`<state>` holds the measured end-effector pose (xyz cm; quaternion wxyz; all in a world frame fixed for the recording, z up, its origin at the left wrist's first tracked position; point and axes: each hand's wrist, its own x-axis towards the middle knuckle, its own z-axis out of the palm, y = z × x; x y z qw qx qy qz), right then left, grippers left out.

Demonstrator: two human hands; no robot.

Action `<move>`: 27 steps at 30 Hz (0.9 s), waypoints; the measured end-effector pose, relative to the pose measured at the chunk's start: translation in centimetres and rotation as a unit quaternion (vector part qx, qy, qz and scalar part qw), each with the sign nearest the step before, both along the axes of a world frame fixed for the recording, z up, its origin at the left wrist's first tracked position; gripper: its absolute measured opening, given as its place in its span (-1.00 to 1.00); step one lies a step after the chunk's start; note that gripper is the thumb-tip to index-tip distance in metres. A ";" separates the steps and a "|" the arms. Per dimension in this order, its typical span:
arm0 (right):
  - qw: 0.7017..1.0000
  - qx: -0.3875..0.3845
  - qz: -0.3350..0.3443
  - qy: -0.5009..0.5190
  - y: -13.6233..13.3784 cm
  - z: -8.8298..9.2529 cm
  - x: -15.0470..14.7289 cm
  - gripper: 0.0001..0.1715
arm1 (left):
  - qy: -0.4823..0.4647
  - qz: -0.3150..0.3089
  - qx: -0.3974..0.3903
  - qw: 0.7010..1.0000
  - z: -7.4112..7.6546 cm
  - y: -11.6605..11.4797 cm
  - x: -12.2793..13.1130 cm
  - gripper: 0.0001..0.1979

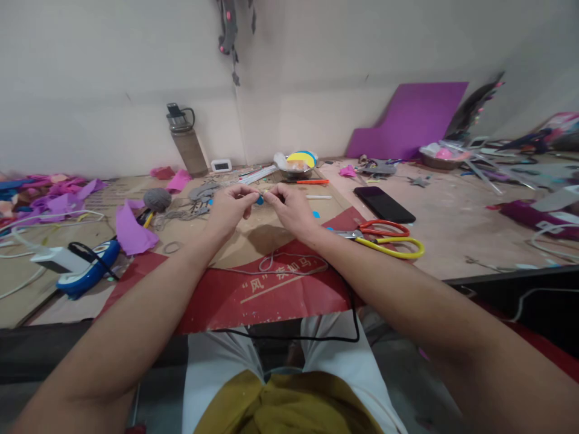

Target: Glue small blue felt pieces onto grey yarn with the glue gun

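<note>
My left hand (231, 209) and my right hand (292, 210) meet above the middle of the work surface, each closed in a pinch. A small blue piece (259, 200) shows at my left fingertips, between the two hands. What the right fingertips pinch is too small to make out. Below the hands a thin grey cord (271, 269) lies in loops over the red printed sheet (203, 301). Beside my right wrist rest scissors (391, 241) with one red and one yellow handle. Small blue bits (316, 214) lie near that hand.
Left are a grey yarn ball (157, 199), purple scraps (134, 229) and a blue-and-white power strip (88, 271). A bottle (187, 144), a small clock (221, 165) and a bowl (298, 174) stand at the back. A black phone (384, 204) lies right, before a purple sheet (411, 123).
</note>
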<state>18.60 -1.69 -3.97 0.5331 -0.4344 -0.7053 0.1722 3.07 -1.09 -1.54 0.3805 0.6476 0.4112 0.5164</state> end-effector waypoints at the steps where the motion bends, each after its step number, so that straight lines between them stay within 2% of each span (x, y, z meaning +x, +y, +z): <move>1: 1.000 -0.001 0.002 0.001 0.0 0.0 0.0 -0.68 | -0.010 -0.005 0.000 1.000 -0.1 0.1 0.0 -0.92; 11: 1.000 0.000 0.012 -0.005 -0.6 0.3 -0.3 -0.70 | -0.069 0.013 -0.038 0.997 -0.1 0.0 0.3 -0.94; 22: 0.998 -0.038 0.039 0.012 0.0 0.0 -0.3 -0.68 | -0.171 -0.041 -0.133 0.975 0.5 -0.2 0.5 -0.91; 27: 0.994 -0.062 0.082 -0.027 -0.3 -0.3 -0.6 -0.73 | -0.181 0.009 -0.111 0.977 0.4 1.1 -1.0 -0.86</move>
